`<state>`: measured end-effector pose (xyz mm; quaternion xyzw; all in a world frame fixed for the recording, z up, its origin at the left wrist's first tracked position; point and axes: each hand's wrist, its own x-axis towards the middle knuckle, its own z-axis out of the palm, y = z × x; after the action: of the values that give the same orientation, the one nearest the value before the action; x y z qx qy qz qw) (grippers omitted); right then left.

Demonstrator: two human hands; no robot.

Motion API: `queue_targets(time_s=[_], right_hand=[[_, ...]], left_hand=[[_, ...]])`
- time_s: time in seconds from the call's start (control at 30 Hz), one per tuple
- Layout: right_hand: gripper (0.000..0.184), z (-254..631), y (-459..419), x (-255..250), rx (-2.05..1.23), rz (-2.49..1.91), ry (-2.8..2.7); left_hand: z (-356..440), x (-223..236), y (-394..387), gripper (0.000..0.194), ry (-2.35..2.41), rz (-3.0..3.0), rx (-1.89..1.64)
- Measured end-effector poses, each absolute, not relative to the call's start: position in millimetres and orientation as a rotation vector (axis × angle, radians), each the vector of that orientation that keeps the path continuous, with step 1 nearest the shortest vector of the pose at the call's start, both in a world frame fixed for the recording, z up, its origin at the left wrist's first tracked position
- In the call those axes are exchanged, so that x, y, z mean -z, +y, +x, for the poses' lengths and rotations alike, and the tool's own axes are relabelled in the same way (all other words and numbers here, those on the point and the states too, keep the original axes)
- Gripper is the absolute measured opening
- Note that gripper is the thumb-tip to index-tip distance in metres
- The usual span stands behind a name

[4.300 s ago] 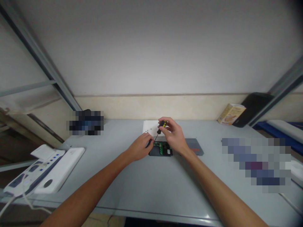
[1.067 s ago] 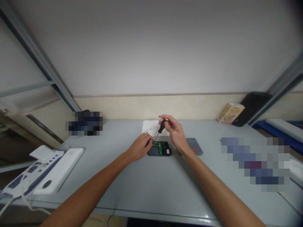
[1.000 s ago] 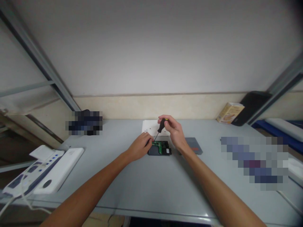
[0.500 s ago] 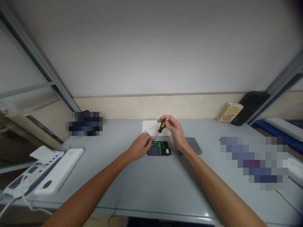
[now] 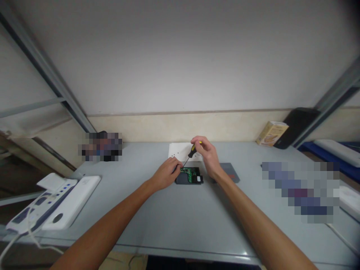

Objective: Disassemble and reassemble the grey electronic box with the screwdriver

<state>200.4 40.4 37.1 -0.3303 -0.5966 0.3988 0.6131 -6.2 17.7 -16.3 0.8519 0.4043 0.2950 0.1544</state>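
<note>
A black case with a green circuit board (image 5: pixel 191 174) in it lies flat on the table in front of me. My left hand (image 5: pixel 168 173) grips its left edge, with the fingers bent at the upper left corner. In my right hand (image 5: pixel 207 152) is a screwdriver (image 5: pixel 192 151) with a black and yellow handle, tilted so that its shaft slopes down to the board's upper left corner. The tip is close by my left fingertips and too small to make out. Behind the case is a white sheet (image 5: pixel 182 149) with several small dark specks, probably screws.
A flat grey panel (image 5: pixel 230 172) lies right of the case, partly under my right forearm. On the left are a white power strip (image 5: pixel 39 206) and a white slab-like device (image 5: pixel 74 202). A yellow box (image 5: pixel 272 134) and a black object (image 5: pixel 298 125) stand at the back right.
My right hand has shifted very slightly, and the screwdriver handle has turned or tilted a little with it. The left hand and the case stay in place.
</note>
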Motion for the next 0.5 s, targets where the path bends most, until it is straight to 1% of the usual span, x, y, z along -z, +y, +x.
queue_targets(time_s=[0.1, 0.3, 0.5], right_hand=[[0.023, 201.2, 40.2, -39.1, -0.893, -0.795, -1.383], [0.025, 204.4, 39.9, -42.0, -1.014, -0.711, -1.399], [0.021, 204.0, 40.3, -41.6, -0.902, -0.795, -1.403]], left_hand=[[-6.9, 17.8, 18.4, 0.019, 1.148, 2.442, -0.855], [-6.8, 15.3, 17.5, 0.020, 1.152, 2.445, -0.847], [-6.2, 14.0, 16.7, 0.020, 1.154, 2.442, -0.854]])
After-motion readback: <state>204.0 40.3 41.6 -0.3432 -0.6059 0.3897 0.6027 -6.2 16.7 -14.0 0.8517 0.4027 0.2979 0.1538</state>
